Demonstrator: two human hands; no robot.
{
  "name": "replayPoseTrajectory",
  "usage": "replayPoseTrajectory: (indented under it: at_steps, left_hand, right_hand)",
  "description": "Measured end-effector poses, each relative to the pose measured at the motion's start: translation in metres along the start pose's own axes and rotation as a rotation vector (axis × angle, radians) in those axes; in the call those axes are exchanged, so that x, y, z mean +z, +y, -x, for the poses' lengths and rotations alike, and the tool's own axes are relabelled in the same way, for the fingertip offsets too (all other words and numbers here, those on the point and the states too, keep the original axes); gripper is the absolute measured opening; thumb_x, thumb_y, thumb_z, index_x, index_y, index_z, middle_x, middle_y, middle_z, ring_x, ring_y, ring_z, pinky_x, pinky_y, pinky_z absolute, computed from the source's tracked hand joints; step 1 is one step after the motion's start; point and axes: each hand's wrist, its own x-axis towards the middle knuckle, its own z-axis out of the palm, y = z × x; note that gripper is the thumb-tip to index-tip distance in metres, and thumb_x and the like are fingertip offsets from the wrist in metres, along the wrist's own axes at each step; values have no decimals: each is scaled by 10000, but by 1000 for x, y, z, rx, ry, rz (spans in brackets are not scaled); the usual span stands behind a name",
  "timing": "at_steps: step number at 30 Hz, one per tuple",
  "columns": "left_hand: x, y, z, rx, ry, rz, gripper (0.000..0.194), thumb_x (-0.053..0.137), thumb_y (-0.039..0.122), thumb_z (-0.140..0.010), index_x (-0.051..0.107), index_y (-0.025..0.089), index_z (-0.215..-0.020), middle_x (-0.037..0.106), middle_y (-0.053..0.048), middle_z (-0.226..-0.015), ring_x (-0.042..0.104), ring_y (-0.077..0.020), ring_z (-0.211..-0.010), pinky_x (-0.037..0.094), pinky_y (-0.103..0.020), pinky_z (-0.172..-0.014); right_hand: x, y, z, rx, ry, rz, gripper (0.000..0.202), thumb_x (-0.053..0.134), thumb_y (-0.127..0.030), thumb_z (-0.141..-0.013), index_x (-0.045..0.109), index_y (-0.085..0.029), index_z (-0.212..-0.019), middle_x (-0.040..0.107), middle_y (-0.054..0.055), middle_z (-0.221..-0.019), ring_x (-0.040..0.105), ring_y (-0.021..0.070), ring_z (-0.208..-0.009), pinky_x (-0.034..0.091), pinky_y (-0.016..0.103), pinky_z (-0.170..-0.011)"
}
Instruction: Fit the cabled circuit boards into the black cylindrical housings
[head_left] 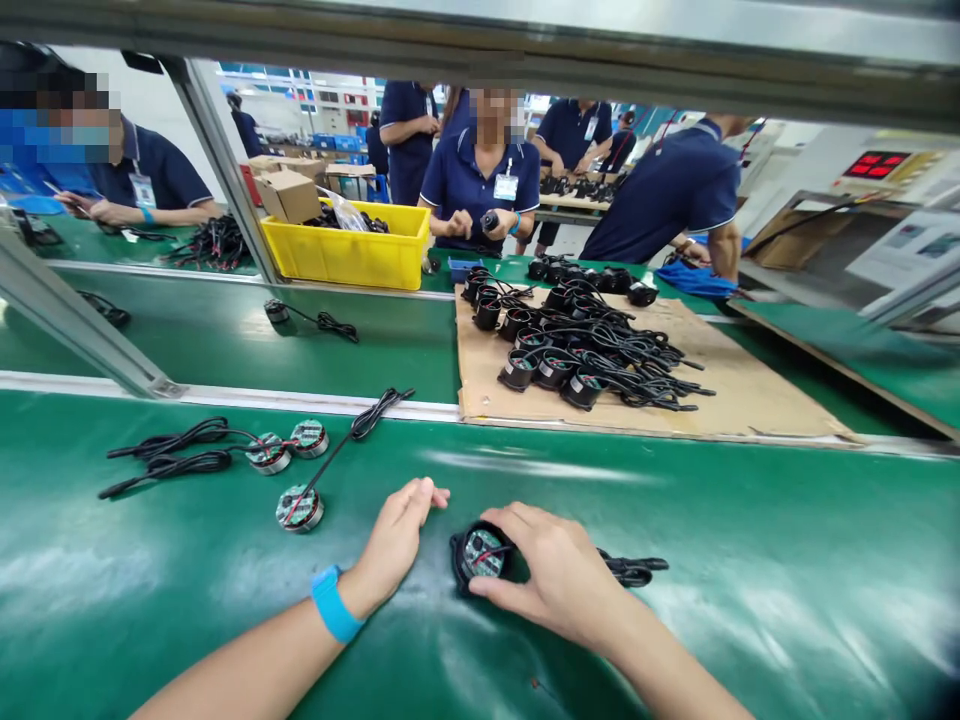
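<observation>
My right hand (559, 565) curls its thumb and fingers around a round black housing (459, 565) on the green work surface. Inside the housing's open top sits a green circuit board (484, 553) with red and black wires. A coiled black cable (634, 570) comes out past the far side of that hand, which hides part of it. To the left, my left hand (397, 530) rests edge-down on the surface with fingers extended, a short gap from the housing and nothing visible in it. A blue band (336, 604) circles the left wrist.
Three round circuit-board units (300, 508) with black cables lie at left. Several cabled housings (555, 368) cover a cardboard sheet (750, 400). Beyond stand a yellow bin (345, 262) and several co-workers in navy shirts. Metal posts (97, 310) and a beam overhead (480, 60) frame the bench.
</observation>
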Motion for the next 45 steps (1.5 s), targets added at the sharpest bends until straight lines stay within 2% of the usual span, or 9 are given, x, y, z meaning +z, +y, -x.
replayPoseTrajectory:
  at_steps: [4,8,14,20,25,32,39,42,45]
  left_hand:
    - [6,-1,2,47,24,-46,586,397,647,-999,585,202,-668,673,-55,-832,670,-238,-916,509,-361,-879]
    - [8,2,5,48,8,-22,469,423,602,-1010,613,204,-848,658,-36,-864,622,-211,-878,482,-316,-828]
    - [7,-2,7,63,-56,-13,397,498,569,-994,593,204,-870,604,-17,-835,557,-185,-820,446,-274,-765]
    - [10,-18,1,121,-58,-13,442,506,617,-967,615,208,-838,613,-30,-823,558,-183,-775,467,-275,-759]
    - [11,-24,-1,157,-37,-7,436,510,602,-970,623,209,-820,614,-32,-809,565,-181,-759,473,-268,-749]
    - [11,-14,2,140,-85,-51,376,502,530,-997,602,210,-828,627,-32,-837,579,-193,-799,467,-275,-768]
    - [11,-7,4,142,-80,-75,386,503,547,-990,576,209,-818,609,-22,-818,576,-193,-801,451,-271,-755]
    - [10,-8,2,146,-95,-88,388,506,550,-988,585,205,-829,620,-31,-837,577,-194,-805,454,-274,-761]
    - [12,-13,1,152,-104,-102,377,502,533,-991,587,199,-839,621,-36,-852,581,-192,-821,457,-279,-778]
  right_hand:
    - [-14,14,-40,92,201,112,432,700,-564,-850,732,-214,-1103,771,69,-987,741,262,-903,583,367,-791]
    - [-46,38,-116,306,334,236,503,606,-635,-894,721,-241,-1185,778,78,-1068,736,273,-982,554,348,-815]
    - [-74,79,-224,484,355,346,566,509,-667,-952,715,-171,-1131,751,160,-1057,705,309,-1042,540,387,-829]
    - [-68,110,-262,589,305,411,415,619,-516,-969,659,-143,-1143,682,95,-1152,667,220,-1030,550,436,-915]
    - [-72,119,-246,466,400,476,499,534,-608,-975,644,-183,-1211,653,130,-1276,574,294,-1210,443,467,-1004]
    - [-61,152,-130,440,503,573,571,503,-686,-928,602,-142,-1069,723,136,-898,671,329,-911,442,417,-775]
    - [-28,160,-99,268,477,609,387,587,-453,-931,626,-210,-1228,758,113,-873,712,279,-817,460,369,-730]
    - [-49,163,-103,253,503,635,303,587,-316,-916,685,-232,-1190,752,98,-820,690,239,-711,444,351,-693]
    - [-88,170,-102,318,627,703,359,552,-229,-906,668,-209,-1244,740,155,-1057,666,307,-939,428,443,-850]
